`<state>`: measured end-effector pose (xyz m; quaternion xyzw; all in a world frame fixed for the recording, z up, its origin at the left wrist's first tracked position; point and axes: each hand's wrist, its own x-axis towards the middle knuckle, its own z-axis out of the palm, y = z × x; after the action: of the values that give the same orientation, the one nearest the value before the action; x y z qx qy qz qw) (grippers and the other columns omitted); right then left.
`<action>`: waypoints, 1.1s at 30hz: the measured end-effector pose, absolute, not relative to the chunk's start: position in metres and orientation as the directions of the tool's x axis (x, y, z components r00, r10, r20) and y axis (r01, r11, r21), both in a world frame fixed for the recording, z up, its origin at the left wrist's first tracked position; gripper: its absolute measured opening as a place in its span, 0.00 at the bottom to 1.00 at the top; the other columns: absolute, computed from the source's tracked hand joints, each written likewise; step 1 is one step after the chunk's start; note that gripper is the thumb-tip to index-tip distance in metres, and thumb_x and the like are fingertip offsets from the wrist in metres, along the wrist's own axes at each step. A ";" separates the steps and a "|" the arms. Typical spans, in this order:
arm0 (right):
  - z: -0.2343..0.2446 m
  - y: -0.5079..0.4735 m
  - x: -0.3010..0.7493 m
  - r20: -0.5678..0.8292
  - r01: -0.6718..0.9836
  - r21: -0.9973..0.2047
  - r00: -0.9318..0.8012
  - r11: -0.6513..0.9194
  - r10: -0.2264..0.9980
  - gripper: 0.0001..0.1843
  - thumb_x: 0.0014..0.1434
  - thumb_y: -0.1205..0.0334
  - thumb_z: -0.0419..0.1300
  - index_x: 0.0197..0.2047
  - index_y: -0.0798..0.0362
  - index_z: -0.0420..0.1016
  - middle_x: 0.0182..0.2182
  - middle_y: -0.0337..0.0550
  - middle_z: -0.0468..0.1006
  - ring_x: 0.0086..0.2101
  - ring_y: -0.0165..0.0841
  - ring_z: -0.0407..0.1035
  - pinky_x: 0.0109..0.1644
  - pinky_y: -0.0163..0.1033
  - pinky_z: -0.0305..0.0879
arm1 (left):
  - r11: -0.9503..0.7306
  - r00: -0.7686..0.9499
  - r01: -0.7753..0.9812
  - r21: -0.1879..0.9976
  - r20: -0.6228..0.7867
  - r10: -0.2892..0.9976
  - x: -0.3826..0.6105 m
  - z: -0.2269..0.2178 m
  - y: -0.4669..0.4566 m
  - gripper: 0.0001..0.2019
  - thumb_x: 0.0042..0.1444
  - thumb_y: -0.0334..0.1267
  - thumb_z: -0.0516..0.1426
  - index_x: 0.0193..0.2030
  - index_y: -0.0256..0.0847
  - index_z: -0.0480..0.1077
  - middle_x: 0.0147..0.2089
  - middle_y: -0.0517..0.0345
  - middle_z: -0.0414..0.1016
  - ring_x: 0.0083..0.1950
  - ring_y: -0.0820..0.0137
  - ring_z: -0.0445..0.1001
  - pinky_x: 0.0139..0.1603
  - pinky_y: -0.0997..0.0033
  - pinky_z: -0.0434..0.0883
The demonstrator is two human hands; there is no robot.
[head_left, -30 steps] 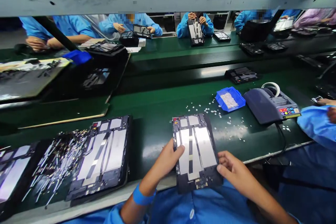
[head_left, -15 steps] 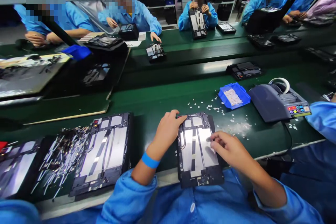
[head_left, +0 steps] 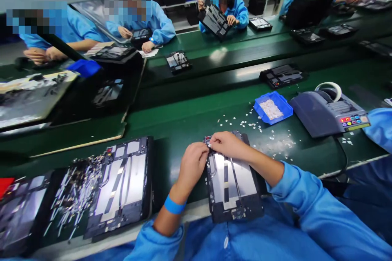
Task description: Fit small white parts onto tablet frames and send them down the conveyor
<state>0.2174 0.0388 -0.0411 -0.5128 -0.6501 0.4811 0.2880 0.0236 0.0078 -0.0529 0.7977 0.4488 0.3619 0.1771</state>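
Observation:
An opened tablet housing, with silvery panels, dark strips and a black frame, lies in front of me, its near end over the table edge. My left hand, a blue band on its wrist, is at the housing's upper left corner with fingers drawn together. My right hand reaches over the housing's top to that same corner, its thumb and fingers pinched. The fingertips of both hands nearly meet there. A tiny pale speck shows between them, too small to name.
Left of me lie another tablet housing and a heap of thin cable strips. Beyond my hands are a blue tray of small white pieces, scattered white bits and a tape dispenser. Co-workers in blue sit across the green bench.
My right hand has moved from the housing's right edge to its upper left corner. My left fingers have drawn together there. Across the bench, a person has tilted the held tablet housing.

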 end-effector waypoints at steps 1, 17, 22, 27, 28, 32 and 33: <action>-0.042 0.036 0.217 -0.109 0.368 -0.930 -0.291 0.006 0.950 0.05 0.60 0.69 0.62 0.33 0.54 0.78 0.27 0.34 0.78 0.28 0.27 0.68 0.30 0.31 0.56 | -0.430 0.253 0.548 0.718 0.348 0.903 0.025 -0.053 0.004 0.08 0.61 0.32 0.60 0.47 0.43 0.75 0.45 0.53 0.80 0.44 0.66 0.77 0.46 0.66 0.74; -0.044 -0.009 0.209 0.530 0.774 -0.323 -0.330 0.545 0.782 0.14 0.73 0.64 0.53 0.39 0.52 0.79 0.35 0.46 0.81 0.37 0.37 0.73 0.45 0.41 0.66 | 0.078 -0.108 0.332 0.940 -0.044 0.993 0.046 -0.044 -0.012 0.10 0.57 0.43 0.61 0.38 0.40 0.79 0.34 0.56 0.83 0.34 0.66 0.79 0.36 0.70 0.74; -0.048 -0.007 0.207 0.513 0.756 -0.373 -0.315 0.538 0.798 0.11 0.72 0.65 0.56 0.42 0.53 0.80 0.36 0.44 0.83 0.37 0.37 0.74 0.46 0.41 0.67 | 0.046 -0.090 0.394 0.918 -0.011 0.996 0.047 -0.045 -0.016 0.08 0.59 0.42 0.61 0.38 0.41 0.80 0.34 0.57 0.83 0.34 0.66 0.79 0.35 0.69 0.73; -0.051 -0.004 0.205 0.418 0.747 -0.490 -0.251 0.449 0.873 0.06 0.67 0.67 0.61 0.41 0.51 0.80 0.34 0.42 0.84 0.37 0.36 0.76 0.44 0.38 0.68 | -0.202 0.030 0.601 0.773 0.231 0.973 0.044 -0.047 -0.024 0.08 0.64 0.38 0.59 0.39 0.43 0.80 0.37 0.56 0.83 0.39 0.64 0.79 0.42 0.65 0.72; -0.051 -0.004 0.204 0.401 0.755 -0.496 -0.240 0.429 0.884 0.06 0.66 0.67 0.61 0.39 0.51 0.80 0.34 0.41 0.83 0.36 0.36 0.76 0.43 0.38 0.67 | -0.260 0.069 0.629 0.732 0.281 0.957 0.043 -0.047 -0.025 0.08 0.64 0.37 0.58 0.39 0.43 0.80 0.38 0.55 0.83 0.40 0.63 0.79 0.44 0.64 0.72; -0.047 -0.002 0.202 0.356 0.777 -0.497 -0.223 0.386 0.907 0.06 0.63 0.69 0.61 0.34 0.51 0.78 0.31 0.42 0.82 0.34 0.35 0.75 0.42 0.37 0.66 | -0.324 0.115 0.639 0.698 0.330 0.937 0.043 -0.048 -0.026 0.09 0.66 0.37 0.57 0.39 0.44 0.80 0.38 0.55 0.83 0.41 0.63 0.77 0.46 0.63 0.71; -0.047 -0.001 0.202 0.351 0.774 -0.502 -0.225 0.385 0.909 0.06 0.63 0.69 0.61 0.34 0.52 0.78 0.32 0.43 0.82 0.34 0.35 0.75 0.42 0.37 0.66 | -0.291 0.089 0.617 0.731 0.302 0.949 0.043 -0.048 -0.025 0.08 0.65 0.37 0.57 0.39 0.44 0.79 0.38 0.55 0.82 0.41 0.63 0.77 0.45 0.63 0.71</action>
<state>0.2023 -0.0013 -0.0469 -0.5433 -0.7746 0.1110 0.3042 0.0431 -0.0249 -0.0478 0.7057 0.5548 0.3840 0.2161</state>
